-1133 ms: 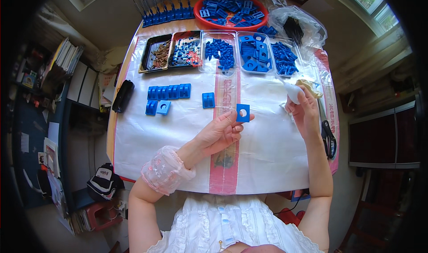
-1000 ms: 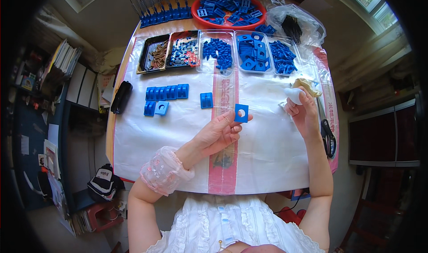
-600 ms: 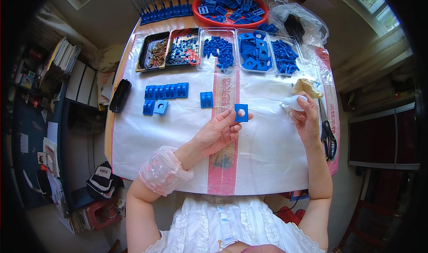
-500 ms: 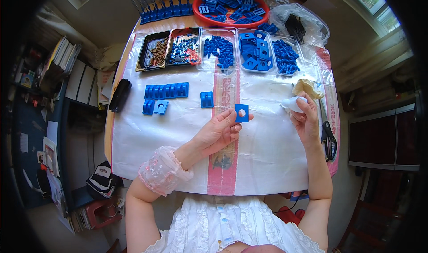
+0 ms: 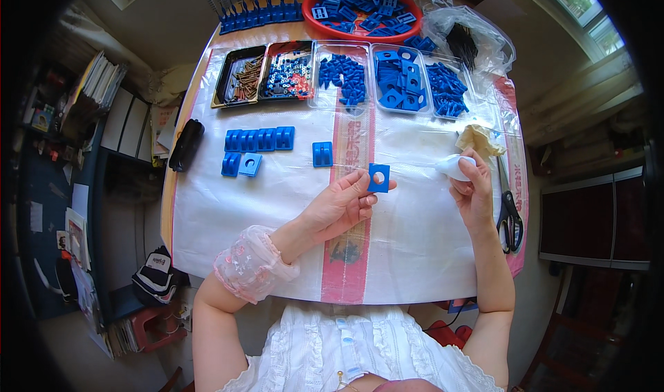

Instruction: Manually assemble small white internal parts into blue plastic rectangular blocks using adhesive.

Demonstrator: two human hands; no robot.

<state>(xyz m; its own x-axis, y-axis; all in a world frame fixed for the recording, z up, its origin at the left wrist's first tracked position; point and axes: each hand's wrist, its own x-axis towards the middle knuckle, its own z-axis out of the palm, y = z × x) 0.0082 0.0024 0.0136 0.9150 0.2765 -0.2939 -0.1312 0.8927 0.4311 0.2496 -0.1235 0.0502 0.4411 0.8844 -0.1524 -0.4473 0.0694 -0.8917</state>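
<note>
L hand (image 5: 340,207) pinches a blue square plate w/ round hole (image 5: 378,178) over table centre, R hand (image 5: 473,193) at its 3 o'clock, fingers clenched round a white lump (image 5: 456,167), scissors (image 5: 510,209) just beyond, parts trays (image 5: 325,75) at 12.

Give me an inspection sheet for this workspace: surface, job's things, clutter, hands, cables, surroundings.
Surface: table under a white plastic sheet with a pink stripe.
Job's things: blue square plate with a hole, pinched in the left hand; white piece in the right hand.
Clutter: row of blue blocks, single blue block, trays of blue parts, tray of screws, red bowl, scissors, black case.
Hands: both closed on their pieces.
Cables: nothing seen.
Surroundings: shelves of papers at left, dark cabinet at right.
</note>
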